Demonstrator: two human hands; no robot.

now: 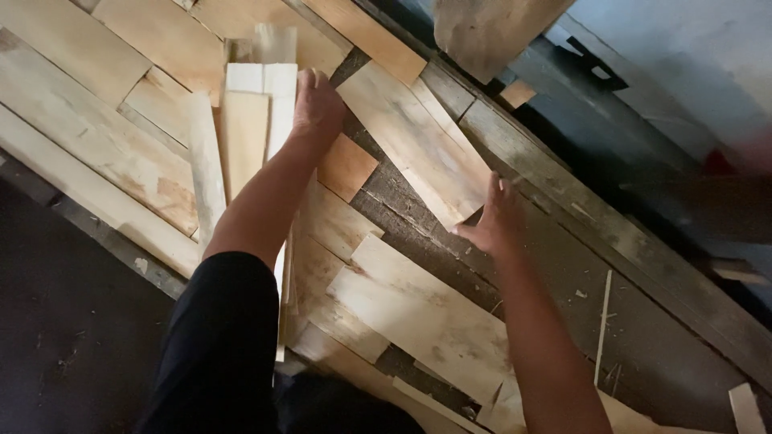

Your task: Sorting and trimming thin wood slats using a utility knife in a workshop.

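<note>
We are pinning a bundle of thin wood strips (253,112) with our left hand (316,104), fingers curled around them. Our right hand (492,221) is spreading open on a flat board (418,141); both look light, stiff, splintery, best gripped by the edges.

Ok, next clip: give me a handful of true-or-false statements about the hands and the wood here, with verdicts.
1. The left hand rests on a bundle of pale wood strips. True.
2. The right hand touches the lower end of a wide pale board. True.
3. The left arm wears a white sleeve. False: the sleeve is black.
4. A small orange-brown square of wood lies between the two arms. True.
5. The right hand's grip is closed around a hammer. False: its fingers are spread on the board, with no tool in view.
</note>
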